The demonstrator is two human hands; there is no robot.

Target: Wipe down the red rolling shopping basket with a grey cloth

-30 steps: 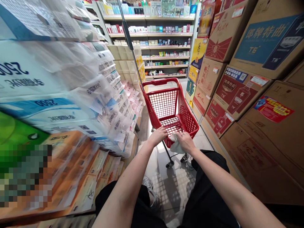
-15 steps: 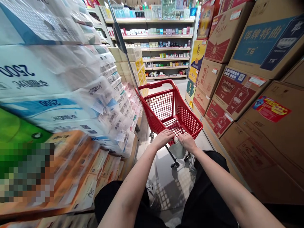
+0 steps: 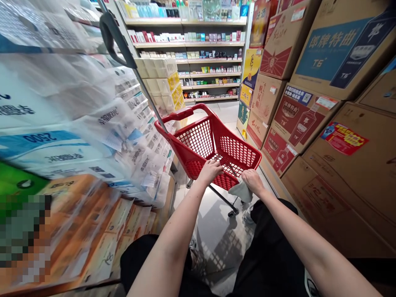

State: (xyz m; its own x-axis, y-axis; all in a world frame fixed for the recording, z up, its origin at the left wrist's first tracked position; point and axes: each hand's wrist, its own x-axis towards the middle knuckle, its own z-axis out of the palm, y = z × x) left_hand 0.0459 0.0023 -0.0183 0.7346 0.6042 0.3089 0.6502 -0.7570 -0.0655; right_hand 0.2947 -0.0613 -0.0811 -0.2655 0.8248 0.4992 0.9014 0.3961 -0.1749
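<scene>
A red plastic shopping cart (image 3: pixel 193 166) stands at an angle in front of me, its basket showing only bare grid walls and floor. At the basket's near rim, my left hand (image 3: pixel 210 171) has its fingers curled over the edge. My right hand (image 3: pixel 252 182) is closed at the near right corner of the rim, pinching a pale grey cloth (image 3: pixel 239 190) that hangs below it. By the cart's far-left handle rises a grey pole (image 3: pixel 147 94) with a dark looped grip (image 3: pixel 113 39); how it is fixed is unclear.
Wrapped paper packs (image 3: pixel 77 140) are piled high on the left, with orange packs (image 3: pixel 80 222) nearer me. Stacked cartons (image 3: pixel 324 161) line the right side. Shelves of small goods (image 3: pixel 188 44) stand at the far end. Tiled floor (image 3: pixel 213 222) shows around the cart's wheels.
My hands have moved apart: the right has slid rightward along the rim with the cloth, the left slightly leftward. The cart and pole appear farther left, with the looped grip larger in view.
</scene>
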